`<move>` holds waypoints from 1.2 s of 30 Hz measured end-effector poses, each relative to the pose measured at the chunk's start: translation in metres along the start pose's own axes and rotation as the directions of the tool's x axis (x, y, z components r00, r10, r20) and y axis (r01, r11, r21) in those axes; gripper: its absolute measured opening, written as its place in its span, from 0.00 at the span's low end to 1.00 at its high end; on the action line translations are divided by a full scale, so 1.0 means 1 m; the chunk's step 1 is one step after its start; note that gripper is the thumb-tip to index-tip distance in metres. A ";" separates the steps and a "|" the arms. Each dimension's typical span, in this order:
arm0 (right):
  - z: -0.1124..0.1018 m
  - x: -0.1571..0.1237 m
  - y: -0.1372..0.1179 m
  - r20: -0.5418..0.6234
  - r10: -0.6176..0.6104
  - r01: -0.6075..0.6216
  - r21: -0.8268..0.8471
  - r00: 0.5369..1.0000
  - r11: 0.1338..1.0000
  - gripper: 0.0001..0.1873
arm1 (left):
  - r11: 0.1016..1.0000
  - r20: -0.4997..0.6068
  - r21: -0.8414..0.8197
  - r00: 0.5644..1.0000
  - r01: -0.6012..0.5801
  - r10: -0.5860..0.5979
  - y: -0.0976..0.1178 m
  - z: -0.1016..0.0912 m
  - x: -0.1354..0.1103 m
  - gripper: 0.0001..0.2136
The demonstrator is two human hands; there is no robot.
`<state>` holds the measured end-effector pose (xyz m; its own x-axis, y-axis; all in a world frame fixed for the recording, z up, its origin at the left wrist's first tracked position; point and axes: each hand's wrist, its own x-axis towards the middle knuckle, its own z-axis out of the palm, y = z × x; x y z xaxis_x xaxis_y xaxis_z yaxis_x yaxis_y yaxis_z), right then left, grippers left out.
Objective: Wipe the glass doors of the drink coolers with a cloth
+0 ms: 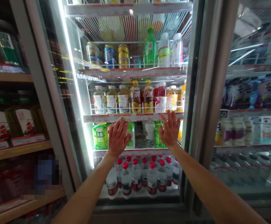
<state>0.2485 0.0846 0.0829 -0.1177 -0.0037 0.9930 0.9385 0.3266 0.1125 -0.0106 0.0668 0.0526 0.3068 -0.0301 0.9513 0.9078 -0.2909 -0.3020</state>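
A: Hands status?

B: Both raised inside the open glass-door drinks cooler point(135, 194), palms facing the stock. Left hand point(118, 137) has fingers spread apart, nothing gripped; it covers part of a green-labelled plastic bottle point(131, 133) on the third wire shelf point(130, 117). Can't tell if it touches the bottle.

A: Right?

B: Right hand point(170, 129) is also open, fingers splayed, grip on nothing. Fingertips reach the price rail of that third wire shelf, and the palm sits in front of another green bottle point(158, 134) in the same row.

A: What else is in that row?

B: A big green jug with a white-and-green label point(100, 135) left of the left hand, and a clear bottle with a pale label point(149, 132) between the two hands.

A: Other shelves, relative to the third?

B: On it: a row of tea and juice bottles point(140, 98), pale at left, amber with yellow caps in the middle, one red. One shelf higher: three drink cans point(109, 56), a tall green bottle point(149, 47), and two clear bottles. Below the hands: red-capped water bottles point(140, 177), packed in rows on the cooler floor.

A: Surroundings?

B: Wooden shelving point(16, 149) left of the cooler, and a second closed glass door point(254, 102) right of it.
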 end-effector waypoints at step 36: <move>0.001 0.000 0.000 -0.003 0.002 -0.002 -0.003 1.000 1.000 0.28 | 0.982 -0.080 0.017 0.979 0.190 -0.188 -0.005 0.002 0.032 0.24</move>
<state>0.2481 0.0850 0.0827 -0.1149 -0.0057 0.9934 0.9396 0.3240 0.1105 -0.0051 0.0690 0.0842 0.1067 -0.0515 0.9930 0.9543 -0.2751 -0.1168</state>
